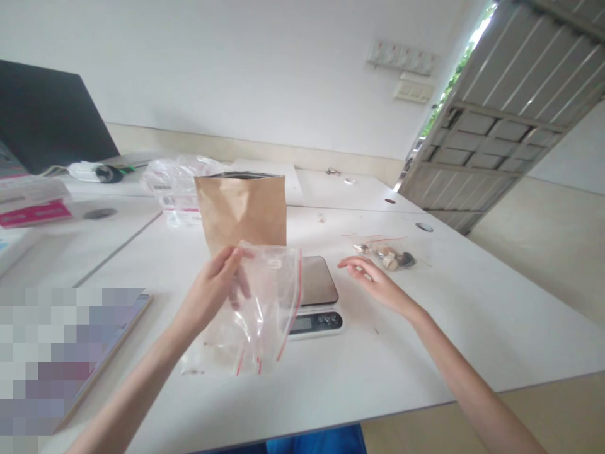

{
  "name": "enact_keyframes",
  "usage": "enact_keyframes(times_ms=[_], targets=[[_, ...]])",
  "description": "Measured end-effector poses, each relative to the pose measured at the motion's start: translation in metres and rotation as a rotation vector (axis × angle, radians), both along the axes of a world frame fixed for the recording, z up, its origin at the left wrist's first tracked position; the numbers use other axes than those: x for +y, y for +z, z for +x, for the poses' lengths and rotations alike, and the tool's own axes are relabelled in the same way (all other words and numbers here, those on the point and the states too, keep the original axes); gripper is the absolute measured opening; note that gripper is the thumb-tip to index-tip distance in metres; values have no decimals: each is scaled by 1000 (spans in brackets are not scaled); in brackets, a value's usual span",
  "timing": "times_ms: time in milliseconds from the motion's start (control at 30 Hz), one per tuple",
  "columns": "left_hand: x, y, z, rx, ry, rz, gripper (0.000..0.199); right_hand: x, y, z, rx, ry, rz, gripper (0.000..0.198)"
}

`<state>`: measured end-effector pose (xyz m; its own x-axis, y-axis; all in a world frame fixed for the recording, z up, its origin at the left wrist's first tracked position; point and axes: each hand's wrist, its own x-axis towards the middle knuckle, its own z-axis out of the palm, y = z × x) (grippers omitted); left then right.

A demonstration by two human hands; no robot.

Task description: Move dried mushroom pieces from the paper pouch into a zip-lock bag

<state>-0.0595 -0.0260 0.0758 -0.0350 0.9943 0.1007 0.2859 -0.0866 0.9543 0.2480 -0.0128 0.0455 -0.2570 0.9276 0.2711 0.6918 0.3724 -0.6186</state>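
Note:
My left hand holds up a clear zip bag with red seal lines above the white table. More clear bags lie flat on the table just under it. Behind the held bag stands a brown paper pouch, open at the top. A small digital kitchen scale sits to the right of the held bag, partly hidden by it. My right hand hovers open, palm down, right of the scale, close to a filled clear bag of brown and white pieces.
A heap of clear plastic bags lies behind the pouch. A tablet-like flat item rests at the left front edge. A dark monitor, pink-and-white boxes and cables sit at the far left. A slatted door stands open at right.

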Motion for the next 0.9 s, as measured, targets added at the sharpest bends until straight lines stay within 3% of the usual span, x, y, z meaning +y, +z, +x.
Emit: enact_keyframes(times_ms=[67, 167, 233, 333, 433, 500, 633, 733, 800, 900], targets=[[2, -13, -20, 311, 134, 26, 35, 17, -20, 29, -258, -275, 182, 36], [4, -33, -35, 828, 276, 16, 40, 36, -47, 65, -515, -563, 200, 49], [5, -34, -33, 972, 331, 57, 48, 43, -60, 79, -576, -654, 198, 50], [-1, -16, -20, 950, 369, 362, 49, 44, -69, 86, -611, -658, 246, 44], [-13, 1, -8, 843, 309, 647, 39, 42, -70, 86, -641, -652, 282, 39], [-20, -7, -6, 858, 215, 681, 38, 41, -68, 86, -647, -646, 286, 37], [-27, -70, -19, 1054, -182, 644, 45, 41, -61, 89, -560, -611, 295, 35], [-27, -106, -28, 1118, -289, 564, 47, 40, -51, 89, -427, -627, 323, 34], [-26, -109, -28, 1103, -311, 539, 46, 36, -42, 82, -268, -662, 370, 33], [-24, -94, -25, 1057, -310, 491, 43, 17, -23, 57, 3, -620, 446, 30]])
